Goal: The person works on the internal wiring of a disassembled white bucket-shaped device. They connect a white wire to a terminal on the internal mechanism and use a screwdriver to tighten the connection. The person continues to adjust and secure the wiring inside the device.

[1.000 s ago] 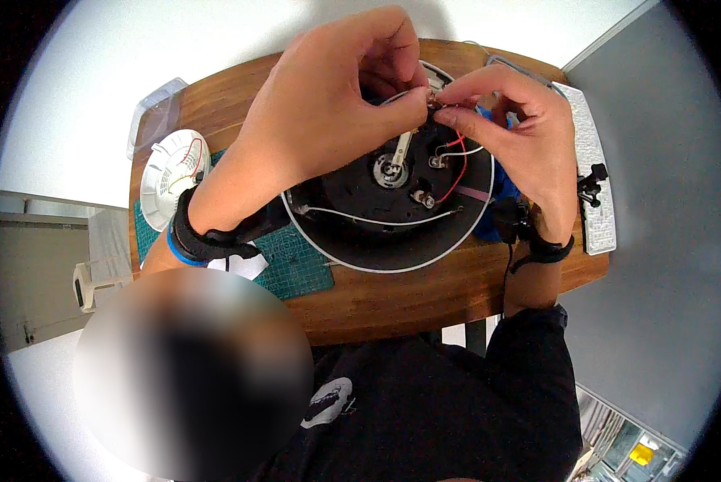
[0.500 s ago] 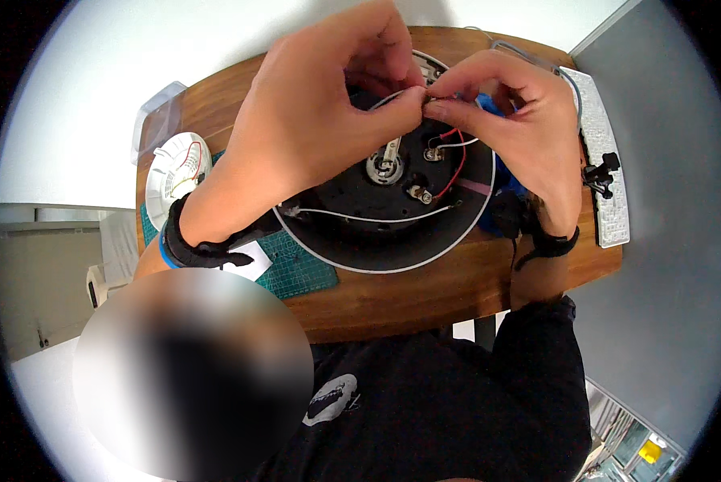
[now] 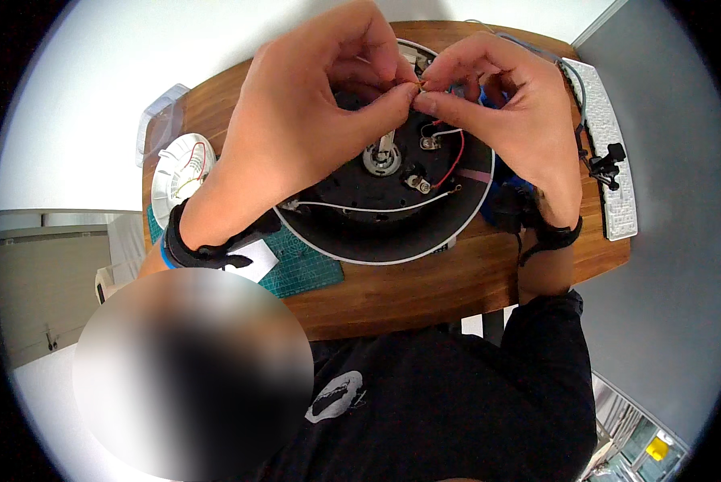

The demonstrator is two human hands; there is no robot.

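Over the far part of the black shell point(image 3: 376, 238), the two hands meet fingertip to fingertip. The left hand point(image 3: 320, 104) pinches a tiny part point(image 3: 421, 86) between thumb and forefinger, and the right hand point(image 3: 521, 108) closes its thumb and forefinger on it from the other side; the part is too small and too covered to identify. The other fingers of both hands are curled in. The shell lies on the table point(image 3: 425, 297), open side up, with a pale rim. Inside it are a round metal piece point(image 3: 382, 161) at the centre, two terminals point(image 3: 418, 183) near it, a red wire point(image 3: 460, 157) bending down to the nearer one, and a white wire point(image 3: 376, 210) along the near side. Left of the shell lie a green mat point(image 3: 312, 269), a sheet of paper point(image 3: 260, 261) on it, a white cover point(image 3: 166, 181) and a clear box point(image 3: 153, 128). On the right, a black clip point(image 3: 609, 167) lies by a white slab point(image 3: 605, 120).
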